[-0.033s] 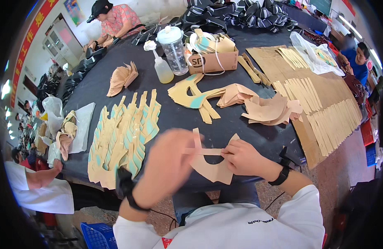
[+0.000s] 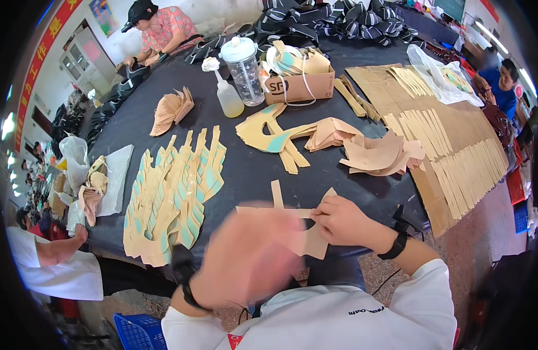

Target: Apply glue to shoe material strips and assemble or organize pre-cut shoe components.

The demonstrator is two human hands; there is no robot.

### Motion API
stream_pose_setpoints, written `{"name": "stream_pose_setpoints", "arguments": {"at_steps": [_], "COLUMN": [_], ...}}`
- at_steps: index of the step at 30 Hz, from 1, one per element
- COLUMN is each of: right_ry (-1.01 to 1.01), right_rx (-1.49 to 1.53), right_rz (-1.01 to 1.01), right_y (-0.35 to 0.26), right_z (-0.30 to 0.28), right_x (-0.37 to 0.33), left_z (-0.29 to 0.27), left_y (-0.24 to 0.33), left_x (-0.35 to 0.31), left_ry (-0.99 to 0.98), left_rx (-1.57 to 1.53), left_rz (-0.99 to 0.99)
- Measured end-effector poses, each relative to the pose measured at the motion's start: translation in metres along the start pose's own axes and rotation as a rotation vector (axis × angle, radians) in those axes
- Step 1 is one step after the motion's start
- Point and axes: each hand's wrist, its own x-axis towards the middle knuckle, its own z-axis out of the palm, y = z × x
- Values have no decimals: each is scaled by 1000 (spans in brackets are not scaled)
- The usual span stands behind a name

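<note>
A curved beige cut-out piece [image 2: 315, 242] with a narrow beige strip [image 2: 247, 209] lying across it is at the near table edge. My right hand [image 2: 342, 220] is closed, fingertips pinching the strip's right end against the piece. Over the piece's left part hovers my left hand [image 2: 254, 251], smeared by motion. Its fingers cannot be made out, nor whether it touches the piece. Left of it, overlapping beige pieces with turquoise patches [image 2: 174, 195] lie in rows. Farther off are a joined beige-and-turquoise piece [image 2: 269, 140] and a fanned stack of pinkish-beige pieces [image 2: 377, 153].
Cut strips lie in rows on a cardboard sheet [image 2: 374, 81] at right. A squeeze bottle [image 2: 229, 100], a lidded clear jug [image 2: 243, 70] and a filled carton [image 2: 315, 87] stand at the back. Co-workers are at far left [image 2: 170, 29], near left [image 2: 59, 256] and far right [image 2: 505, 87].
My left hand has moved toward my body and slightly right, uncovering the strip's left end. My right hand keeps its place at the strip's right end.
</note>
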Motion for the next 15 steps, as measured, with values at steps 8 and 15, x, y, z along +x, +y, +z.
{"name": "stream_pose_setpoints", "arguments": {"at_steps": [8,15], "right_ry": [57,327], "right_rx": [544,-69], "right_rz": [165,406], "right_y": [14,61], "right_z": [-12,-22], "right_x": [-3,11], "left_z": [20,13], "left_y": [75,94], "left_x": [-32,-47], "left_ry": [835,987], "left_rx": [-997,-1104], "left_rz": [1036,842]}}
